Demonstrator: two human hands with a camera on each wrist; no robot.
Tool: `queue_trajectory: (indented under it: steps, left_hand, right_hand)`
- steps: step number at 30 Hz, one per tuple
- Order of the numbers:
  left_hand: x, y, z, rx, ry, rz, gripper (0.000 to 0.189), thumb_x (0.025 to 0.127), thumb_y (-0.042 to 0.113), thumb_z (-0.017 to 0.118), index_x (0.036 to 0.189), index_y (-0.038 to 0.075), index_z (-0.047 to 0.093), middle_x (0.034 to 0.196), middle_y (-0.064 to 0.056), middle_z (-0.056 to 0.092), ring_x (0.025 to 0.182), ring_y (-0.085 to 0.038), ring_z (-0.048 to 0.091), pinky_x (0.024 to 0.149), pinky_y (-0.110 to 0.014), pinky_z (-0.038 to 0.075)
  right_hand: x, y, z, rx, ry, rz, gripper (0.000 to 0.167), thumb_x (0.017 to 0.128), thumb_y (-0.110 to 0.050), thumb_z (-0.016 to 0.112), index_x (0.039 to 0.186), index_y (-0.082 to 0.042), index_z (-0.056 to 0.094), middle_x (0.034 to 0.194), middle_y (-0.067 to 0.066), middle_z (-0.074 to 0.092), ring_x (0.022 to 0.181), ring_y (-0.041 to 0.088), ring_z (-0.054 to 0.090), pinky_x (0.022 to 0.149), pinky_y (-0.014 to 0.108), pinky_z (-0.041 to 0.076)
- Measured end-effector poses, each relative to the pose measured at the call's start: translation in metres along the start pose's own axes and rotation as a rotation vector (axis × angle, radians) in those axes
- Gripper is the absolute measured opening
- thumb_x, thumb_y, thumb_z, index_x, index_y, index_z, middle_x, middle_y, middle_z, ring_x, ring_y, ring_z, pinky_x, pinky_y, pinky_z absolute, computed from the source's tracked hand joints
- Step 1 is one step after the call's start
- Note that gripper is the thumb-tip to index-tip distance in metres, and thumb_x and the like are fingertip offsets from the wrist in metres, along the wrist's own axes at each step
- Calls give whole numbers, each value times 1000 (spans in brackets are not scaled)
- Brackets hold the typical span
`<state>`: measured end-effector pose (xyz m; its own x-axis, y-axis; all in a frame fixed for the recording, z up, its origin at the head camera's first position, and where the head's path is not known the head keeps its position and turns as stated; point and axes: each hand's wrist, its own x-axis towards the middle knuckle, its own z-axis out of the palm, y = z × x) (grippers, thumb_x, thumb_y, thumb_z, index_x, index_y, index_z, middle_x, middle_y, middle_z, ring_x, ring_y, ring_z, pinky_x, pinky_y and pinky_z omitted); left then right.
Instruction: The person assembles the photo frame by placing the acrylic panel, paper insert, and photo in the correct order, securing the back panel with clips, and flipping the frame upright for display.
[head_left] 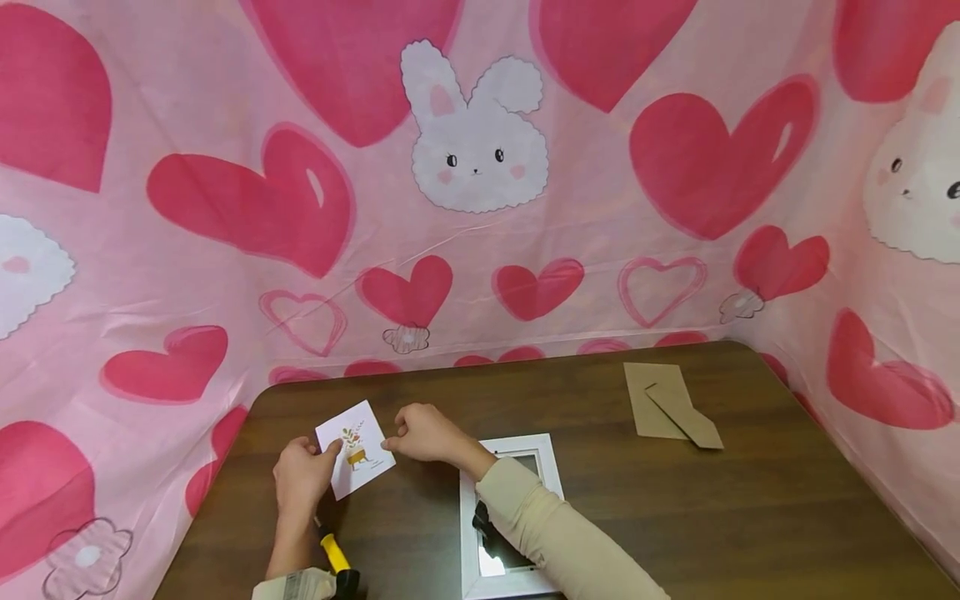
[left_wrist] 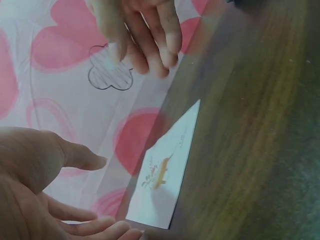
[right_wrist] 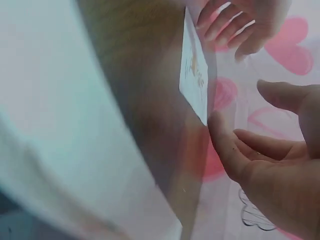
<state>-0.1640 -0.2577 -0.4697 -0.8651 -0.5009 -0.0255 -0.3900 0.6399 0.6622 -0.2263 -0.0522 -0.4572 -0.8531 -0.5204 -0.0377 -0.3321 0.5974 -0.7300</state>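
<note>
A white card [head_left: 347, 479] printed with a plant in a yellow pot lies at the table's left. My left hand [head_left: 302, 477] is at its left side, the thumb over the print in the head view. In the left wrist view that hand's thumb and fingers [left_wrist: 82, 156] are spread apart beside the card. My right hand [head_left: 429, 433] is at the card's right edge. The right wrist view has its fingers [right_wrist: 227, 150] near or touching a card corner, thumb held away; contact is unclear. Under my right forearm lies a white picture frame [head_left: 470, 550], partly hidden.
A brown backing board [head_left: 656, 417] with a stand leg [head_left: 686, 421] lies at the table's far right. A tool with a yellow and black handle [head_left: 333, 553] rests by my left forearm. Pink heart-patterned cloth [head_left: 480, 242] hangs behind the dark wooden table [head_left: 712, 517].
</note>
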Motion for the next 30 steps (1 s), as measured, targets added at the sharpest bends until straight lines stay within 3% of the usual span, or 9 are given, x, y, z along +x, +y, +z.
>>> queue_trajectory:
  steps: [4, 7, 10, 15, 17, 20, 24, 30]
  left_hand:
    - [1, 0, -4, 4, -35, -34, 76, 95, 34, 68, 143, -20, 45, 135, -42, 58, 126, -59, 53, 108, -68, 43]
    - [1, -1, -5, -8, -47, -56, 79, 95, 35, 68, 144, -21, 43, 137, -43, 57, 127, -60, 51, 109, -68, 42]
    - [0, -3, -6, -28, -62, -80, 79, 96, 37, 68, 145, -19, 43, 138, -42, 56, 128, -59, 50, 109, -68, 42]
    - [-3, -4, -8, -66, -82, -111, 78, 98, 40, 66, 146, -17, 43, 137, -40, 54, 125, -54, 51, 106, -67, 44]
    - [-3, -4, -8, -87, -83, -116, 77, 99, 40, 65, 147, -16, 43, 134, -38, 56, 117, -50, 54, 99, -62, 49]
    - [-3, -4, -10, -141, -116, -133, 80, 100, 40, 64, 149, -18, 40, 135, -39, 54, 110, -47, 60, 89, -49, 58]
    - [-2, -1, -11, -235, -200, -196, 85, 104, 42, 60, 154, -19, 29, 151, -42, 41, 125, -50, 56, 88, -44, 62]
    - [-1, 2, -9, -275, -234, -240, 85, 107, 44, 53, 157, -18, 22, 158, -41, 32, 137, -52, 44, 97, -50, 55]
  right_hand:
    - [7, -4, 9, 150, 37, 59, 43, 90, -33, 82, 116, 0, 76, 108, 9, 78, 94, 16, 68, 84, 30, 57]
    - [10, -6, 16, 244, 65, 117, 41, 89, -32, 82, 113, 1, 77, 110, 11, 77, 95, 20, 68, 85, 34, 57]
    - [11, -9, 21, 291, 91, 181, 37, 89, -31, 82, 109, 1, 77, 106, 10, 76, 92, 19, 65, 84, 36, 57]
    - [9, -12, 23, 375, 99, 241, 30, 93, -28, 78, 94, 2, 76, 81, 6, 66, 71, 16, 58, 64, 29, 46]
    - [9, -12, 23, 411, 84, 250, 30, 94, -27, 78, 91, 3, 75, 75, 4, 62, 66, 16, 56, 60, 28, 44]
    - [8, -11, 25, 447, 62, 266, 29, 94, -26, 78, 91, 2, 73, 79, 3, 61, 71, 15, 57, 64, 27, 51]
    - [9, -9, 29, 499, 47, 285, 28, 94, -24, 78, 96, 4, 73, 87, 6, 64, 78, 16, 59, 75, 33, 60]
    - [10, -5, 33, 516, 64, 273, 29, 95, -23, 77, 98, 5, 75, 83, 6, 63, 73, 17, 56, 68, 28, 52]
